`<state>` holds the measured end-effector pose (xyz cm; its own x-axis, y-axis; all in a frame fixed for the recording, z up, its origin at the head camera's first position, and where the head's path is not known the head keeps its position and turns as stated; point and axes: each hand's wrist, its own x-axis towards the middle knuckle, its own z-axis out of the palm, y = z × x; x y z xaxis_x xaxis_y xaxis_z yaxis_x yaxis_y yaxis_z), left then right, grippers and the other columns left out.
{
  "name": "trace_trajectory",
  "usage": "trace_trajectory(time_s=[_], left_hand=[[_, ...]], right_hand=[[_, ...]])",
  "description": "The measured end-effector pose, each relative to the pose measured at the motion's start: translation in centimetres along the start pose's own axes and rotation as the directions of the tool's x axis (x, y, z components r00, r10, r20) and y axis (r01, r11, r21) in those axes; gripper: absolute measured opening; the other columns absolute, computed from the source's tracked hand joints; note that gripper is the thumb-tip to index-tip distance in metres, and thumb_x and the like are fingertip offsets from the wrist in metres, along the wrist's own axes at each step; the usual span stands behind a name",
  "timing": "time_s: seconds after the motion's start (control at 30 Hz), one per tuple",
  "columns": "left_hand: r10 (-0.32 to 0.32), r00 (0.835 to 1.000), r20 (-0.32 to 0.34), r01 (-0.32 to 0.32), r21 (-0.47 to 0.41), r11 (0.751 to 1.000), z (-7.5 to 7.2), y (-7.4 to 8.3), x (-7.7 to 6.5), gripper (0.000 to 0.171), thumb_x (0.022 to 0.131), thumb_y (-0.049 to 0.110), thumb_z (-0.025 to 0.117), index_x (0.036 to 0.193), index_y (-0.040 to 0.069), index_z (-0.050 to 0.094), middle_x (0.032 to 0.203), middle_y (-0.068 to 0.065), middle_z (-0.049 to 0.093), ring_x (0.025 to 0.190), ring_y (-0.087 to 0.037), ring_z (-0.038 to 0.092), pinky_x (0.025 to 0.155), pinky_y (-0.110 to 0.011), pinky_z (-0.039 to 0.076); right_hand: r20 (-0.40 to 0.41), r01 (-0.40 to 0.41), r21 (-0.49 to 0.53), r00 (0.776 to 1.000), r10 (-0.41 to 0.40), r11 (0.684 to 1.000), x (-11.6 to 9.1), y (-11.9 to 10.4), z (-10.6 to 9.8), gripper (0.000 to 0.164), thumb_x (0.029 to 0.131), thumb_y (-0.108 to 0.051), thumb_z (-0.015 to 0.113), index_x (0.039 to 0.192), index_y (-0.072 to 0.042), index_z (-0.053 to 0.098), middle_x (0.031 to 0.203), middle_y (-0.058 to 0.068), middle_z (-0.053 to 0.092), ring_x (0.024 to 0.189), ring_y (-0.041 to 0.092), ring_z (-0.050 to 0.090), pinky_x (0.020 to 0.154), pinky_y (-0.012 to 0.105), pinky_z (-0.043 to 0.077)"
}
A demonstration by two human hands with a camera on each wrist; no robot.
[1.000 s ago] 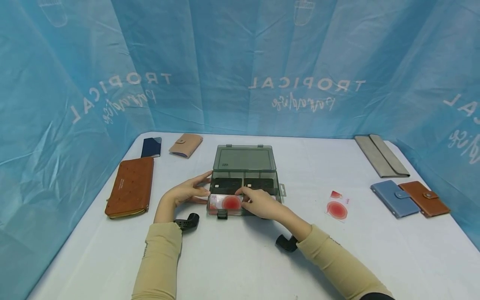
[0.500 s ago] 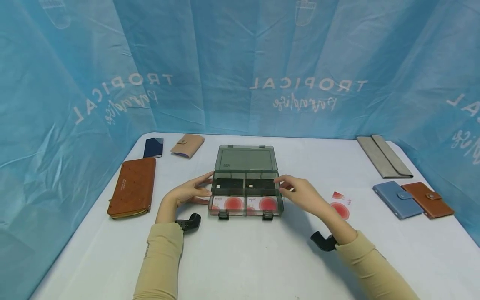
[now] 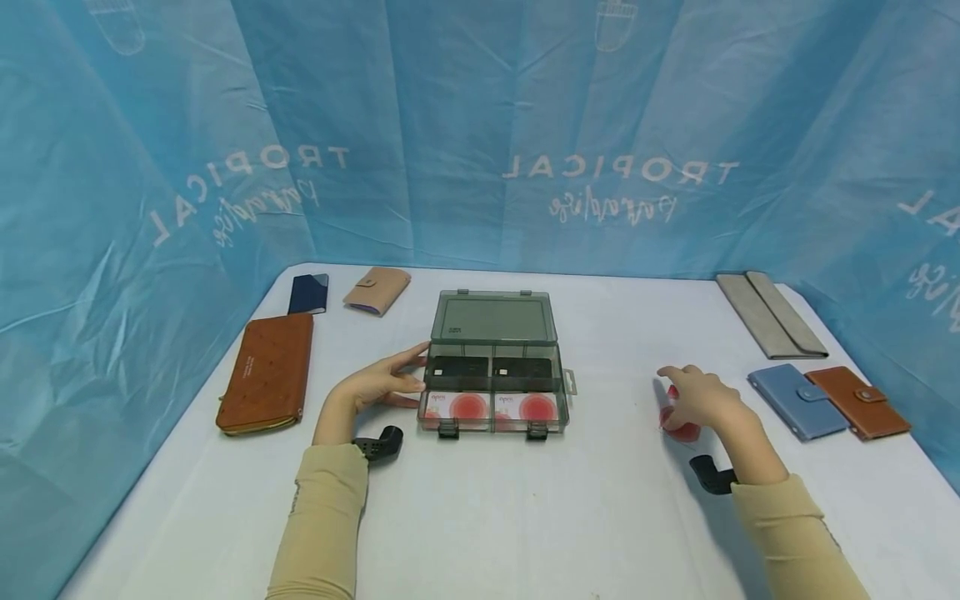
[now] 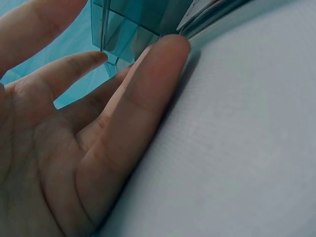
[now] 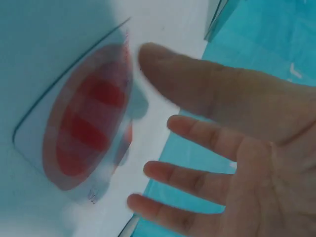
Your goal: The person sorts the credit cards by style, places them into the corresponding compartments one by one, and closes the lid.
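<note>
A clear grey-green divided box (image 3: 492, 385) stands with its lid (image 3: 495, 318) raised in the middle of the table. Two black cards (image 3: 461, 367) lie in its back compartments, and two white cards with red circles (image 3: 457, 406) in the front ones. My left hand (image 3: 377, 383) rests against the box's left side with its fingers spread. Over a loose card with a red circle (image 5: 84, 118) on the tabletop hovers my right hand (image 3: 701, 398). Its thumb and fingers are spread, with nothing between them in the right wrist view.
At left lie a brown zip wallet (image 3: 267, 372), a navy card holder (image 3: 308, 293) and a tan snap wallet (image 3: 377, 290). At right are a grey folding pouch (image 3: 772, 314), a blue snap wallet (image 3: 798, 401) and a brown snap wallet (image 3: 858, 402). A blue curtain (image 3: 465, 133) surrounds the table.
My right hand has left the front right compartment, where a card with a red circle now lies, and moved right over the loose card. The left hand keeps its place at the box.
</note>
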<state>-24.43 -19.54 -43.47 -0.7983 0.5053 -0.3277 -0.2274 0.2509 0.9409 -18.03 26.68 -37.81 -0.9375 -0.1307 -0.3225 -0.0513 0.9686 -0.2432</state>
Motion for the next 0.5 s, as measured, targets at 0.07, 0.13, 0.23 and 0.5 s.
trace_trajectory(time_s=[0.07,0.13,0.23,0.5], left_hand=[[-0.001,1.000,-0.004,0.001,0.005,1.000,0.0,0.0,0.0,0.083,0.085,0.006,0.062,0.150,0.019,0.012,0.151,-0.019,0.012,0.116,-0.033,0.045,0.092,-0.045,0.048],[-0.001,1.000,-0.006,0.001,0.006,1.000,0.0,0.0,0.0,0.083,0.085,0.006,0.063,0.150,0.020,0.013,0.151,-0.019,0.012,0.117,-0.034,0.044,0.092,-0.045,0.048],[-0.003,1.000,-0.008,0.003,0.004,1.000,0.0,0.0,-0.1,0.083,0.085,0.006,0.063,0.150,0.020,0.013,0.151,-0.019,0.012,0.119,-0.036,0.042,0.092,-0.045,0.048],[-0.007,1.000,-0.015,0.007,0.001,1.000,0.1,0.0,-0.1,0.084,0.085,0.006,0.063,0.150,0.019,0.013,0.152,-0.019,0.011,0.124,-0.040,0.038,0.093,-0.045,0.048]], right_hand=[[0.027,-0.016,0.010,1.000,0.015,1.000,0.2,0.3,0.0,0.074,0.067,-0.013,0.075,0.130,0.004,0.042,0.118,0.034,0.043,0.091,0.042,0.050,0.062,0.045,0.049],[0.044,-0.018,0.024,0.999,0.017,1.000,0.4,0.4,0.1,0.072,0.066,-0.011,0.075,0.129,0.005,0.042,0.114,0.033,0.045,0.085,0.036,0.051,0.060,0.039,0.050],[0.057,-0.009,0.026,0.998,0.008,1.000,0.7,0.5,0.1,0.071,0.066,-0.011,0.076,0.128,0.005,0.043,0.110,0.031,0.046,0.081,0.032,0.050,0.059,0.036,0.050],[0.045,-0.010,0.006,0.999,0.010,1.000,2.0,1.0,0.1,0.075,0.064,-0.018,0.078,0.128,0.000,0.044,0.111,0.031,0.045,0.095,0.045,0.044,0.074,0.061,0.044]])
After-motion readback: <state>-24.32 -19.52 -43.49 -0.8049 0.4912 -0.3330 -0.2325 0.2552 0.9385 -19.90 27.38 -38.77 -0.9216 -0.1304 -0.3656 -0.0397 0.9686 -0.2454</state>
